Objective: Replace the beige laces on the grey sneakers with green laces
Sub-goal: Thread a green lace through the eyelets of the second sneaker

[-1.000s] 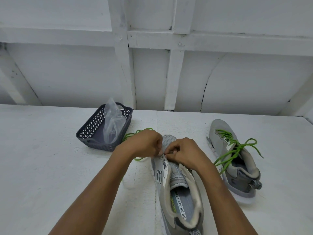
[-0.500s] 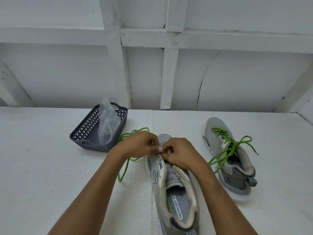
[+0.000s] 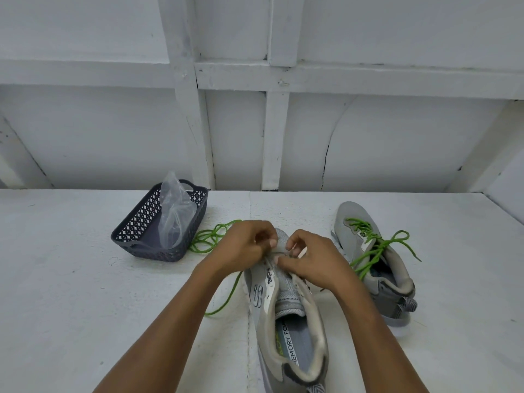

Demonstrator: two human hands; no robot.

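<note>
A grey sneaker (image 3: 286,316) with no lace lies in front of me, toe pointing away. My left hand (image 3: 245,246) and my right hand (image 3: 310,258) meet over its front eyelets, fingers curled. The left hand pinches the loose green lace (image 3: 211,239), which coils on the table behind it and trails out under my wrist. With its fingertips my right hand pinches the sneaker's eyelet edge. The lace tip is hidden between the fingers. A second grey sneaker (image 3: 348,219), laced in green with a bow (image 3: 380,245), stands to the right.
A dark perforated basket (image 3: 141,234) stands at the back left with a clear plastic bag (image 3: 174,214) upright in it. The white table (image 3: 71,293) ends at a white panelled wall close behind the shoes.
A tail of the green lace has slid out under my left forearm toward me, beside the sneaker. Both hands stay at the front eyelets, fingers shifted a little.
</note>
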